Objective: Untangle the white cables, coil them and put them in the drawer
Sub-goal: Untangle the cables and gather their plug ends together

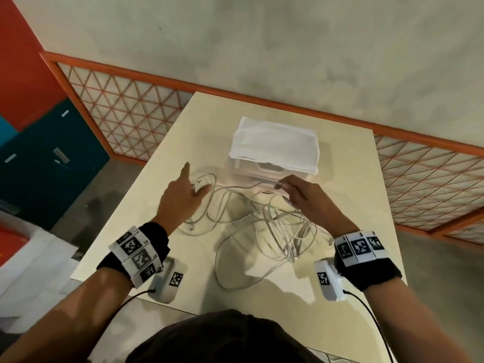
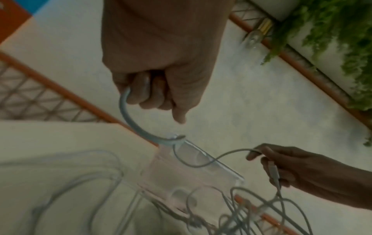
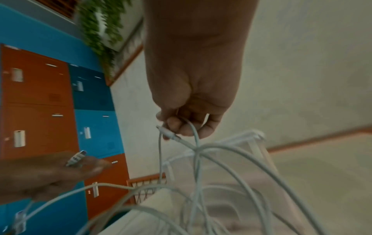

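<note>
A tangle of white cables [image 1: 275,226] lies on the cream table [image 1: 361,205], part of it lifted. My left hand [image 1: 193,184] grips one cable [image 2: 128,114] in curled fingers, index finger pointing out, and a USB plug [image 3: 76,159] lies across its fingers. My right hand [image 1: 284,191] pinches another cable end by its plug [image 3: 169,135], and several strands hang from it in loops. Just behind both hands stands the clear plastic drawer box [image 1: 262,170]; I cannot tell whether its drawer is open.
A folded white cloth [image 1: 275,142] lies on top of the drawer box. An orange lattice railing [image 1: 117,113] runs behind the table. Blue and orange lockers [image 1: 47,158] stand to the left. Loose cable loops reach toward the table's near edge [image 1: 235,284].
</note>
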`<state>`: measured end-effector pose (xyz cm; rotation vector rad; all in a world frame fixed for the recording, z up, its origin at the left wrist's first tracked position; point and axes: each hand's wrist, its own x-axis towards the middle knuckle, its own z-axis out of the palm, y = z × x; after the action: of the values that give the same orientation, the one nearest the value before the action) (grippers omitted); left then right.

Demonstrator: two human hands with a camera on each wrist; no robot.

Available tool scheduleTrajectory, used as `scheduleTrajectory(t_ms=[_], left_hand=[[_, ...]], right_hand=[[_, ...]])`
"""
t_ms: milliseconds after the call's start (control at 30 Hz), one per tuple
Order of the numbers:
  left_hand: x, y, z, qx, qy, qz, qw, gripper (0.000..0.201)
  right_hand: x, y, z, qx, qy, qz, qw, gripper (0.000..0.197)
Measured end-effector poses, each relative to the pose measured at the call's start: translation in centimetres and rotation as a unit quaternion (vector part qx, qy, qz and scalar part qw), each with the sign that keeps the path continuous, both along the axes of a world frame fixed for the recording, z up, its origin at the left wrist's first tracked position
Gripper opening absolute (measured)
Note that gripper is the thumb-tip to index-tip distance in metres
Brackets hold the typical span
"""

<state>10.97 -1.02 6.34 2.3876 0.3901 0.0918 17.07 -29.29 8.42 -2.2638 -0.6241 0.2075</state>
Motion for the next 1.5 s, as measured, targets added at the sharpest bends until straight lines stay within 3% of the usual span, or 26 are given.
scheduleTrajectory(t_ms=[100,167,233,400,633,733,867,1067,1133,1233,1333,1400,1500], left_hand=[[-0.5,-2.3,0.8,-0.11,-0.092,-0.126,0.982,0.051],[0.0,-3.6,1.2,-0.167,-0.057,-0.214,0.961,0.034],[0.4,-4.6,1.7,-0.183,-0.031,-0.252,0.95,0.02],[0.7,-4.2,3.9,-0.18,-0.138,-0.271,0.935,0.02],[0.7,-2.2,6.6,-0.288,-0.255,-0.195,0.902,0.028],[0.2,-0.6,5.8,-0.253,-0.251,-0.128,0.925,0.027],[0.1,1.9,2.4,-0.096,-0.172,-0.071,0.978,0.017],[-0.1,3.6,-2.9,-0.002,-0.043,-0.028,0.999,0.015],[-0.2,3.2,-3.3,0.007,-0.018,-0.058,0.998,0.017],[-0.5,1.9,-2.1,-0.071,-0.056,-0.101,0.991,0.026],[-0.7,0.0,0.3,-0.208,-0.102,-0.2,0.952,0.036],[-0.5,-1.3,1.1,-0.253,-0.106,-0.27,0.923,0.044],[0.0,-2.4,1.4,-0.25,-0.078,-0.32,0.911,0.028]], right_hand=[[-0.3,1.3,2.2,-0.047,-0.008,0.06,0.997,0.023],[-0.6,2.5,3.8,-0.047,-0.02,0.082,0.995,0.023],[-0.8,3.5,5.3,-0.036,-0.03,0.086,0.995,0.022],[-0.9,3.2,4.9,-0.014,-0.01,0.058,0.998,0.021],[-2.1,0.8,-3.8,-0.107,0.115,0.019,0.987,0.027],[-2.6,0.1,-4.4,-0.116,0.11,0.012,0.987,0.021],[-2.2,-0.1,-2.6,-0.033,0.05,-0.035,0.998,0.024],[-2.0,0.4,4.2,0.074,-0.081,-0.109,0.988,0.009],[-2.3,1.0,5.7,0.088,-0.097,-0.099,0.986,0.008],[-2.8,2.1,6.6,0.089,-0.101,-0.069,0.989,0.008],[-3.1,3.7,6.0,0.083,-0.083,-0.022,0.993,0.011],[-3.3,5.0,5.4,0.083,-0.066,0.01,0.994,0.012],[-3.5,6.1,5.2,0.086,-0.064,0.031,0.994,0.012]])
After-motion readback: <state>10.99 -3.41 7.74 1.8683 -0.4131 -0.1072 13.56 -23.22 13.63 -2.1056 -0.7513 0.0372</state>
